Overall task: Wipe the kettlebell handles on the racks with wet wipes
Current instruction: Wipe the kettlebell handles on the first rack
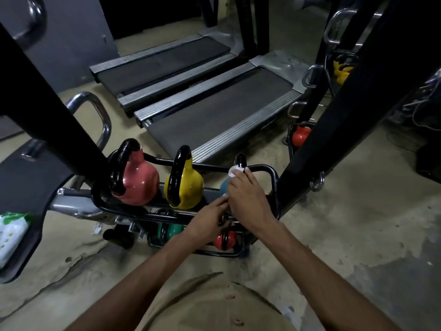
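Blue kettlebell [224,187] sits at the right end of the top tier of the black tube rack [274,174]. Its black handle [240,160] stands upright, w/ only the top showing above the hand. R hand [248,197] has its fingers curled round a white wet wipe [233,172], pressing it to that handle. L hand [210,218] reaches in lower, fingers stretched fairly straight, tips at the blue bell's base. Can't tell if the thumb touches the rail.

Same tier, going left, are a yellow kettlebell [188,187] then a pink kettlebell [138,185], in a row w/ small gaps. Both have glossy black handles arching up, loops running front to back. On the lower tier a green kettlebell [175,230] and a red kettlebell [226,241] are partly hidden by the forearms.

Edges are tight. A black upright post [334,111] stands just beside the rack's right end, and another post [59,111] slants across in front of the pink bell. A treadmill deck [214,113] ends just behind the rack, w/ a 2nd treadmill [162,60] beyond it. Open concrete floor [346,223] lies to the right.

A small logo on the near deck edge is too blurred to read. A white-green wipes pack [10,235] lies at far left, print unreadable.
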The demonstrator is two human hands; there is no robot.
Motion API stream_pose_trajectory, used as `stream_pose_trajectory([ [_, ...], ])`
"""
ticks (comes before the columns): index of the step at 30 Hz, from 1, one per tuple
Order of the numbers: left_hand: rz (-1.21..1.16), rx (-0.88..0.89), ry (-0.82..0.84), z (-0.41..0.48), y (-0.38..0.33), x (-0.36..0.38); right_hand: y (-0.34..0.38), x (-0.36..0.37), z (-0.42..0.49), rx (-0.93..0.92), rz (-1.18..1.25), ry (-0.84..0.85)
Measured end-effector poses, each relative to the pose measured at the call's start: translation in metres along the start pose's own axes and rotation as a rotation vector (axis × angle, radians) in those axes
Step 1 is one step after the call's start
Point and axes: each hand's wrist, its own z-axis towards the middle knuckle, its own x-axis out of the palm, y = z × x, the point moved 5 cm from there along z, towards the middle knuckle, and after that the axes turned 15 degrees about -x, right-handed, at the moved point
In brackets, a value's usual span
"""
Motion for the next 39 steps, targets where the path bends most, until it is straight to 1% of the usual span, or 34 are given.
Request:
stream_pose_trajectory([
  [1, -0.012, -0.006, -0.004, -0.001, 0.0, 0.001, 0.004, -0.002, -0.01, -0.004, 0.012, -0.014],
  [2, -0.023, -0.013, -0.009, -0.002, 0.0, 0.002, 0.007, -0.004, -0.022, 0.01, 0.057, -0.084],
  [3, -0.028, -0.023, -0.01, -0.002, 0.001, 0.004, 0.01, -0.006, -0.031, 0.057, 0.139, -0.189],
  [4, -0.031, -0.033, -0.009, -0.003, 0.001, 0.005, 0.013, -0.011, -0.04, 0.142, 0.246, -0.317],
  [5, -0.035, -0.047, -0.007, -0.003, 0.001, 0.005, 0.012, -0.014, -0.046, 0.272, 0.371, -0.423],
  [6, -0.032, -0.063, -0.011, -0.003, 0.0, 0.005, 0.01, -0.016, -0.05, 0.426, 0.497, -0.501],
  [7, -0.024, -0.081, -0.018, -0.004, -0.001, 0.004, 0.006, -0.019, -0.052, 0.587, 0.626, -0.544],
  [9, 0.004, -0.107, -0.026, -0.006, -0.004, 0.001, -0.003, -0.014, -0.051, 0.869, 0.875, -0.539],
  [11, 0.046, -0.095, -0.033, -0.006, -0.008, 0.001, -0.014, 0.003, -0.044, 1.088, 1.187, -0.499],
  [13, 0.042, -0.081, -0.027, -0.007, -0.011, 0.001, -0.024, 0.015, -0.037, 1.246, 1.447, -0.478],
  [15, 0.033, -0.06, -0.03, -0.007, -0.011, 0.002, -0.03, 0.018, -0.033, 1.34, 1.562, -0.471],
  [17, 0.031, -0.066, -0.036, -0.007, -0.012, 0.002, -0.028, 0.017, -0.037, 1.309, 1.541, -0.483],
  [19, 0.046, -0.106, -0.024, -0.005, -0.008, 0.003, -0.019, 0.01, -0.047, 1.189, 1.363, -0.554],
  [21, 0.047, -0.136, 0.012, -0.004, -0.002, 0.004, -0.012, -0.003, -0.052, 0.937, 1.103, -0.597],
  [23, 0.052, -0.134, 0.041, -0.002, 0.001, 0.004, -0.018, -0.011, -0.041, 0.627, 0.851, -0.575],
  [24, 0.053, -0.13, 0.056, -0.002, 0.0, 0.004, -0.022, -0.013, -0.032, 0.444, 0.713, -0.525],
  [26, 0.062, -0.13, 0.074, 0.001, 0.0, 0.002, -0.024, -0.009, -0.009, 0.088, 0.391, -0.318],
  [27, 0.066, -0.14, 0.077, 0.001, 0.001, 0.002, -0.022, -0.004, 0.0, -0.048, 0.247, -0.185],
  [29, 0.054, -0.15, 0.076, 0.002, 0.002, 0.001, -0.016, 0.003, 0.007, -0.203, 0.075, 0.037],
  [30, 0.04, -0.151, 0.077, 0.001, 0.003, 0.002, -0.013, 0.004, 0.005, -0.242, 0.033, 0.089],
  [31, 0.029, -0.146, 0.073, 0.001, 0.002, 0.003, -0.011, 0.003, 0.0, -0.261, 0.01, 0.096],
  [32, 0.021, -0.139, 0.067, 0.001, 0.001, 0.003, -0.009, 0.002, -0.007, -0.261, 0.003, 0.059],
  [34, 0.001, -0.13, 0.051, -0.001, -0.003, 0.002, -0.007, -0.005, -0.022, -0.203, 0.047, -0.092],
  [35, -0.005, -0.124, 0.047, -0.002, -0.003, 0.003, -0.005, -0.01, -0.03, -0.149, 0.094, -0.196],
  [37, -0.01, -0.115, 0.047, -0.003, -0.003, 0.002, -0.002, -0.019, -0.041, 0.044, 0.271, -0.401],
  [39, 0.008, -0.106, 0.042, -0.002, -0.001, -0.002, -0.002, -0.023, -0.048, 0.336, 0.511, -0.528],
])
